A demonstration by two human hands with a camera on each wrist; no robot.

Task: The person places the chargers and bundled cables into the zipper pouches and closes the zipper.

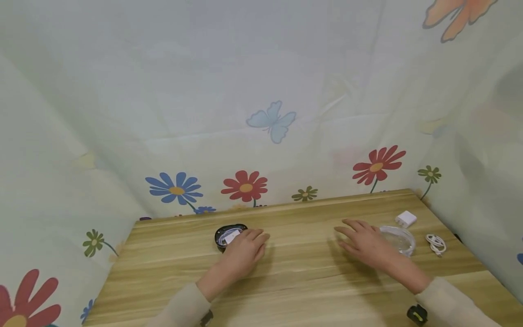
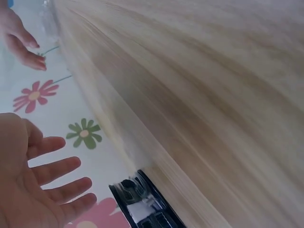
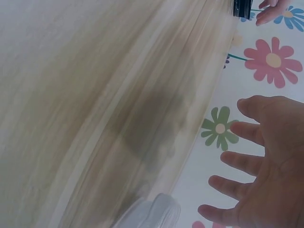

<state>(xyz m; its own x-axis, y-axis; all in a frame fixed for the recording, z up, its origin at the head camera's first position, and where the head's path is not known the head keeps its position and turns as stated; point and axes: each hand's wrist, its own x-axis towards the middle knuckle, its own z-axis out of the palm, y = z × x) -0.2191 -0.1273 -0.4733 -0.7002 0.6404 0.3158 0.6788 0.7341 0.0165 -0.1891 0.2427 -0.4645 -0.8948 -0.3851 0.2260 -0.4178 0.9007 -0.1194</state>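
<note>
My left hand (image 1: 245, 249) hovers over the table with fingers spread and holds nothing. It is nearest a small black rounded case (image 1: 219, 245), which has a coiled cable and a white piece inside. Part of that case is hidden behind the hand in the head view. In the left wrist view the case (image 2: 161, 202) appears just past the fingertips. On the other side, my right hand (image 1: 366, 244) is also in the air, fingers apart and palm bare. Beside it lies a clear round plastic container (image 1: 410, 237), partly covered by the hand; its rounded edge (image 3: 166, 211) shows in the right wrist view.
A white charger plug (image 1: 406, 219) sits toward the table's back right corner. Nearer the right edge is a bundled white cable (image 1: 436, 244). The wood-grain table (image 1: 298, 272) ends at a flower-printed cloth backdrop (image 1: 204, 150) behind and at both sides.
</note>
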